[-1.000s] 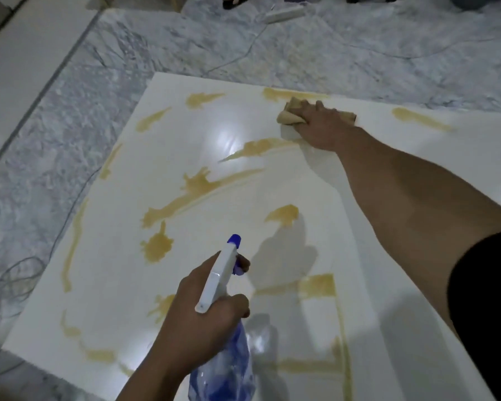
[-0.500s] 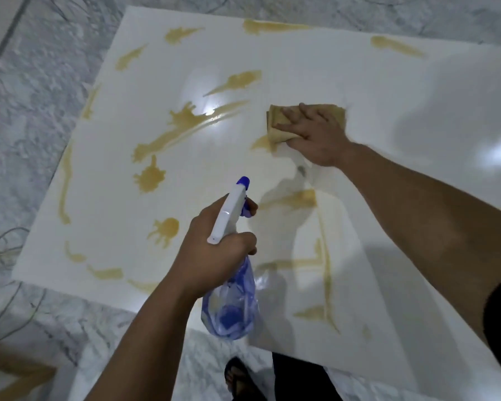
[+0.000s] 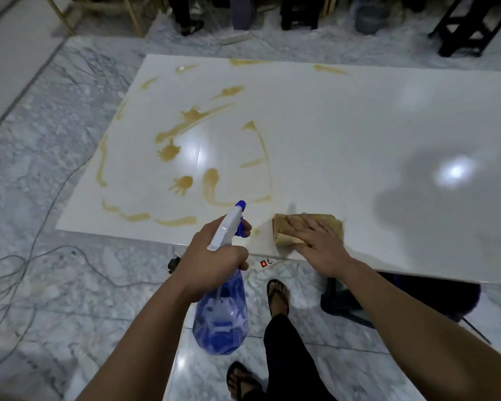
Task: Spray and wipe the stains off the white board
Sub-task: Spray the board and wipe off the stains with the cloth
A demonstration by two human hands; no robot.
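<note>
The white board [image 3: 344, 134] lies flat across the middle of the view, with several yellow-brown stains [image 3: 191, 120] smeared over its left half. My right hand [image 3: 318, 241] presses flat on a tan cloth [image 3: 284, 227] at the board's near edge. My left hand [image 3: 214, 261] grips a spray bottle [image 3: 220, 322] with a blue body and white head, held just off the near edge; its blue nozzle points toward the stains.
Marble floor surrounds the board. Grey cables [image 3: 26, 264] loop on the floor at the left. A power strip with a red switch [image 3: 263, 263] sits under the near edge. My sandalled feet [image 3: 278, 296] stand below. Furniture legs and a water jug [image 3: 368, 15] line the far side.
My right hand has dragged the cloth from the board's far side down to its near edge. The view has pulled back, and the bottle in my left hand is now off the near edge.
</note>
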